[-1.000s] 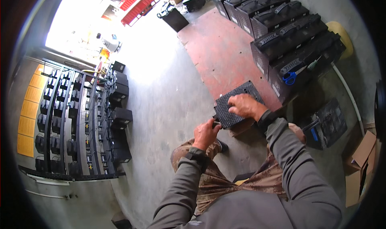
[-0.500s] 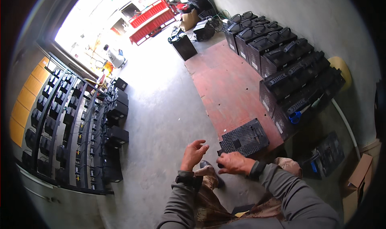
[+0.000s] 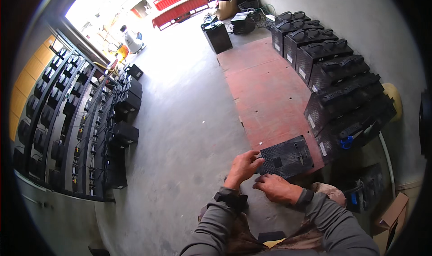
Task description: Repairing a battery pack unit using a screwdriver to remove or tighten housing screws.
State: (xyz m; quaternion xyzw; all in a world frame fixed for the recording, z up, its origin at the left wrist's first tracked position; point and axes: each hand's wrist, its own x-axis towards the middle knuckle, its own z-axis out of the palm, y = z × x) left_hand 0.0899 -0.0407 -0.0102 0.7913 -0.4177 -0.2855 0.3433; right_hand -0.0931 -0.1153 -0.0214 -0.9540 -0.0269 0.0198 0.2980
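Observation:
A black rectangular cover (image 3: 288,166) with a diamond-patterned face lies at the near end of the red board. It has a dark square patch, and a slim greyish piece (image 3: 301,159) rests near its right end. My left hand (image 3: 244,167) is at the cover's left edge, with thumb and fingertips closed against its corner. Just in front of the near edge is my right hand (image 3: 277,188), its fingers loosely bent and somewhat apart. Nothing shows between them, though their undersides are hidden.
Black boxes with handles (image 3: 324,49) stand in a row along the right wall. Blue-handled scissors (image 3: 346,142) lie by the nearest ones. The red board (image 3: 270,98) covers the floor ahead. A rack of black units (image 3: 63,134) stands left. A person (image 3: 132,40) crouches by the doorway.
My left hand has moved right, up to the cover's edge, and its fingers have come together. My right hand has shifted slightly right and its fingers have loosened. The view has turned left.

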